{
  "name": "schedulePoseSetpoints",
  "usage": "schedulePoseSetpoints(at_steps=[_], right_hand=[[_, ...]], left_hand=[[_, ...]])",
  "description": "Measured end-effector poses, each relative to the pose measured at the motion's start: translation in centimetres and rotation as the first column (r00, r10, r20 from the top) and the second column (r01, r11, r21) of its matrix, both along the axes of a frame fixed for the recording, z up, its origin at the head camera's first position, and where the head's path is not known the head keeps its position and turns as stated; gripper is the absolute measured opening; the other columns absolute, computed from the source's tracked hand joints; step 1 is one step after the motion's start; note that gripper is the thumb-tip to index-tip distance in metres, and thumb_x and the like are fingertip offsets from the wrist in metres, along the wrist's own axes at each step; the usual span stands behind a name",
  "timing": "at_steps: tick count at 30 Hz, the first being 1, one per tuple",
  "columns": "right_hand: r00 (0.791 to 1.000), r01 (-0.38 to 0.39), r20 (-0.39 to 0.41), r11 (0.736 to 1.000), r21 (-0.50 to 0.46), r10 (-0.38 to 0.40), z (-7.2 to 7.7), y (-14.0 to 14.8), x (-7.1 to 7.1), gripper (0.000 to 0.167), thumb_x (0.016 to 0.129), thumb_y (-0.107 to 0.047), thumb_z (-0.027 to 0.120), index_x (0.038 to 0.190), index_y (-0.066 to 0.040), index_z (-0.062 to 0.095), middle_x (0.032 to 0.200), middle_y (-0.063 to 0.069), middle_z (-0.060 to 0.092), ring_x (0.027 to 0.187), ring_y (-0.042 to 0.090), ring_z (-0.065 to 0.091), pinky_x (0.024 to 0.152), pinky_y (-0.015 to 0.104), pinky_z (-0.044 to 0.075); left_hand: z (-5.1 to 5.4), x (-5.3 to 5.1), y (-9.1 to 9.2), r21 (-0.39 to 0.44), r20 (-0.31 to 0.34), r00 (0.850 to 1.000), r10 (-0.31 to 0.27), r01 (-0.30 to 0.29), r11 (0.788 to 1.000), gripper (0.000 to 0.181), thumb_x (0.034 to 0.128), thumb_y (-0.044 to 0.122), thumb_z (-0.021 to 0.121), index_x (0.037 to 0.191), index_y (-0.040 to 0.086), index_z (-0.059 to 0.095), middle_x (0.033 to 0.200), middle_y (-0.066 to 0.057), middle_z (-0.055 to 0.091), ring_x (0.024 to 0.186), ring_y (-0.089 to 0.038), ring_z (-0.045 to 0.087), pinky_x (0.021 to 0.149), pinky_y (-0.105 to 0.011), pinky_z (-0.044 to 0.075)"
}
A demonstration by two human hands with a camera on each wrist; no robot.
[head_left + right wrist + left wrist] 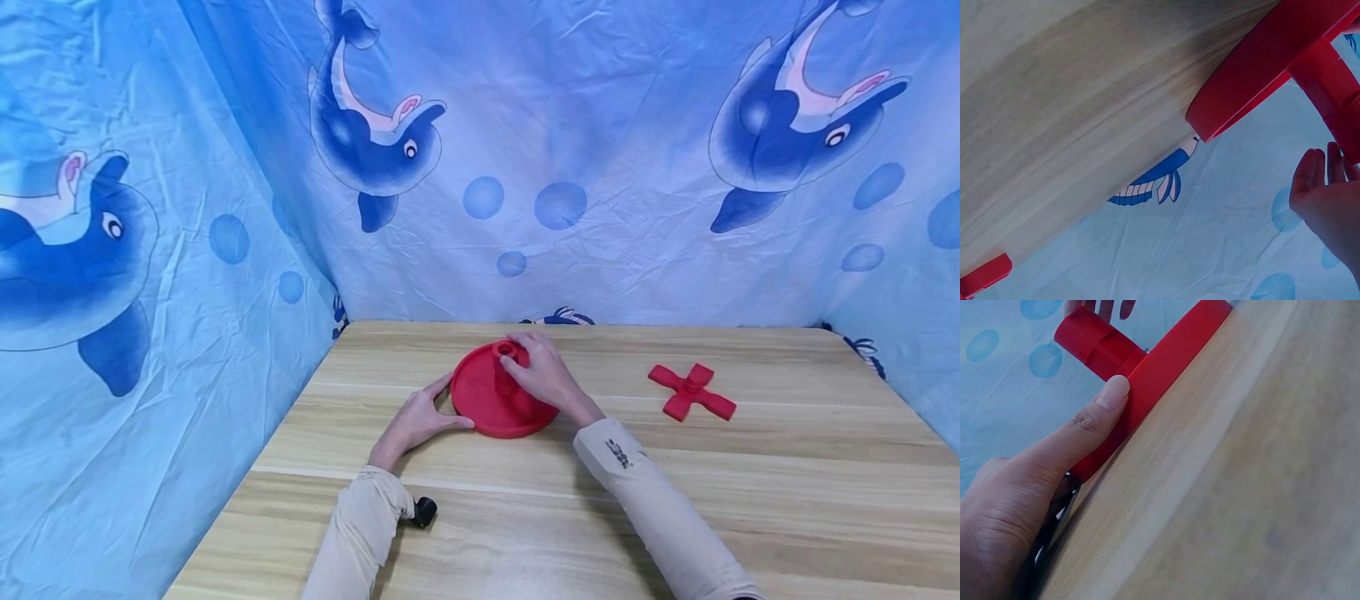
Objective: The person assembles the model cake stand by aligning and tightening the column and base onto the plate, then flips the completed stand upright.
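Note:
A round red base with a raised rim (476, 404) lies flat on the table, left of the middle. From it stands an upright red hollow post (506, 352). My left hand (415, 423) grips the base's left side, with the thumb at the near edge and a finger farther back; in the left wrist view the thumb (1094, 419) presses the rim. Around the top of the post, my right hand (546, 375) has its thumb in front and fingers behind. Part of the post is hidden by that hand. The right wrist view shows its fingers (1313, 169) at the post's end.
On the wooden table (787, 500), a red cross-shaped piece with several flat arms (692, 390) lies to the right of the base. A black wrist camera (424, 512) sticks out at the left cuff. Blue dolphin-print cloth (570, 125) hangs behind and at both sides.

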State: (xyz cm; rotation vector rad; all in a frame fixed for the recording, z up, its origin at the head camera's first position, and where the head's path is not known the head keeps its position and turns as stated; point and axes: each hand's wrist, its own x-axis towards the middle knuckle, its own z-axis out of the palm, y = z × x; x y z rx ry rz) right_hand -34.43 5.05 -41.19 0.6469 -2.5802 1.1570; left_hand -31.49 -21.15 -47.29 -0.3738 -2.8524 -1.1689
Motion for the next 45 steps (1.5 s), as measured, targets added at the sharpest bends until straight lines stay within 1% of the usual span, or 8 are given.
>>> schedulePoseSetpoints(at_steps=[6,8,13,17,25,35,41,45], right_hand=[[1.000,0.013,0.024,1.000,0.003,-0.013,0.01,-0.03,-0.06,0.056,0.096,-0.027,0.077,0.143,-0.004,0.059,0.133,0.014,0.058,0.125,0.030,0.052,0.091,0.046,0.059],[0.999,0.019,0.027,1.000,0.001,-0.019,-0.04,0.00,-0.12,0.055,0.096,-0.027,0.076,0.143,-0.005,0.059,0.133,0.014,0.058,0.125,0.030,0.052,0.091,0.047,0.059],[1.000,-0.007,0.003,1.000,-0.001,0.007,-0.05,0.12,-0.24,0.049,0.099,-0.022,0.071,0.143,-0.003,0.059,0.133,0.015,0.059,0.123,0.030,0.052,0.091,0.046,0.058],[1.000,-0.017,0.010,1.000,0.006,0.016,0.01,0.12,-0.19,0.050,0.099,-0.020,0.071,0.144,-0.002,0.059,0.134,0.014,0.059,0.123,0.029,0.053,0.092,0.045,0.058],[0.999,0.023,0.035,1.000,-0.012,-0.023,0.04,0.01,-0.05,0.054,0.097,-0.027,0.076,0.142,-0.003,0.060,0.131,0.013,0.058,0.123,0.030,0.052,0.089,0.046,0.060],[1.000,-0.017,0.026,1.000,0.004,0.017,0.10,0.01,-0.13,0.049,0.100,-0.019,0.070,0.145,-0.001,0.058,0.140,0.016,0.057,0.129,0.032,0.051,0.096,0.047,0.056],[0.999,0.001,0.032,1.000,-0.013,-0.001,0.04,-0.19,-0.12,0.053,0.097,-0.023,0.075,0.143,-0.002,0.059,0.136,0.015,0.057,0.127,0.031,0.051,0.091,0.047,0.059],[1.000,0.006,0.027,1.000,-0.011,-0.006,0.06,-0.17,-0.14,0.052,0.098,-0.023,0.074,0.143,-0.003,0.059,0.137,0.015,0.057,0.127,0.031,0.051,0.091,0.046,0.059]], left_hand=[[0.05,0.09,0.06,-0.002,0.002,1.000,-0.007,0.007,1.000,0.106,0.0744,0.059,0.088,0.160,0.018,0.042,0.157,-0.011,0.048,0.144,-0.032,0.043,0.113,-0.055,0.040],[0.02,0.07,0.05,-0.001,0.006,1.000,-0.007,0.007,1.000,0.106,0.0746,0.059,0.088,0.160,0.018,0.042,0.157,-0.011,0.048,0.144,-0.032,0.043,0.113,-0.055,0.040],[-0.01,-0.02,0.05,-0.004,0.013,1.000,0.004,-0.004,1.000,0.106,0.0736,0.060,0.089,0.160,0.020,0.042,0.157,-0.010,0.048,0.144,-0.030,0.043,0.114,-0.053,0.040],[-0.06,-0.04,0.09,-0.008,0.013,1.000,0.005,-0.005,1.000,0.107,0.0736,0.060,0.088,0.161,0.019,0.041,0.157,-0.010,0.047,0.144,-0.030,0.043,0.114,-0.053,0.040],[-0.07,0.07,0.15,0.012,0.026,1.000,0.009,-0.009,1.000,0.106,0.0732,0.059,0.089,0.161,0.021,0.042,0.158,-0.010,0.046,0.145,-0.031,0.041,0.114,-0.055,0.039],[0.06,0.09,0.24,0.008,0.019,1.000,0.011,-0.011,1.000,0.106,0.0729,0.060,0.089,0.160,0.021,0.042,0.157,-0.011,0.047,0.144,-0.032,0.043,0.113,-0.054,0.040],[0.16,0.14,0.09,0.013,0.016,1.000,0.006,-0.006,1.000,0.105,0.0742,0.059,0.089,0.160,0.020,0.043,0.158,-0.012,0.047,0.145,-0.033,0.042,0.114,-0.056,0.039],[0.17,0.10,0.03,0.017,0.018,1.000,0.001,-0.002,1.000,0.105,0.0746,0.059,0.089,0.160,0.020,0.042,0.158,-0.012,0.046,0.145,-0.033,0.041,0.114,-0.056,0.039]])
